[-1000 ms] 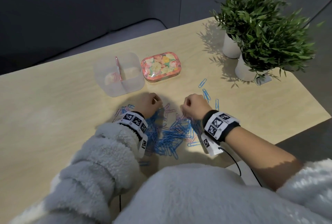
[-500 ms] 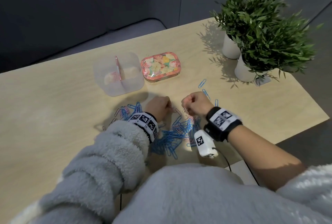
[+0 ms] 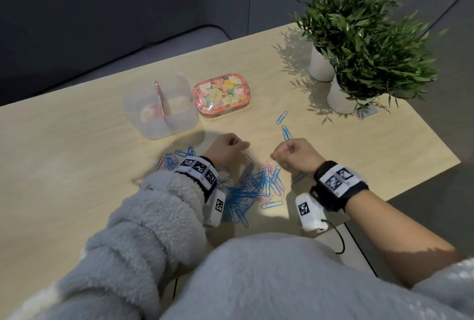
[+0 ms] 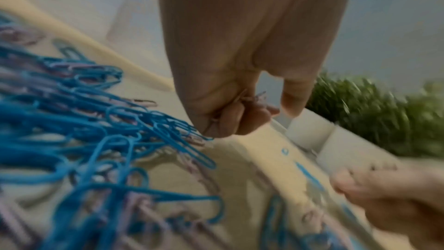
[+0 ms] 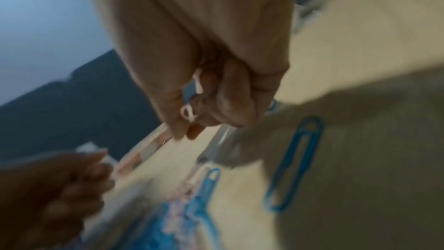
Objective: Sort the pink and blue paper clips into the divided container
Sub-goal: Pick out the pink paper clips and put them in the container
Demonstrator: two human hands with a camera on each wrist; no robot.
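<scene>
Both hands have lifted off the heap since a second ago, curled with clips inside. Largest to smallest: the wooden table (image 3: 77, 155) carries two potted plants (image 3: 364, 37) at its far right corner, then the clear divided container (image 3: 189, 119) with a few pink clips in its left compartment, touching the floral tin (image 3: 223, 96). Nearer lies the pile of paper clips (image 3: 254, 188) (mostly blue, some pink), between the wrists. The left hand (image 4: 242, 75) has its fingers folded over several pink clips (image 4: 259, 98), index finger hanging straighter. The right hand (image 5: 201, 60) pinches a pale clip (image 5: 192, 105) between thumb and curled fingers, above the pile's far edge.
</scene>
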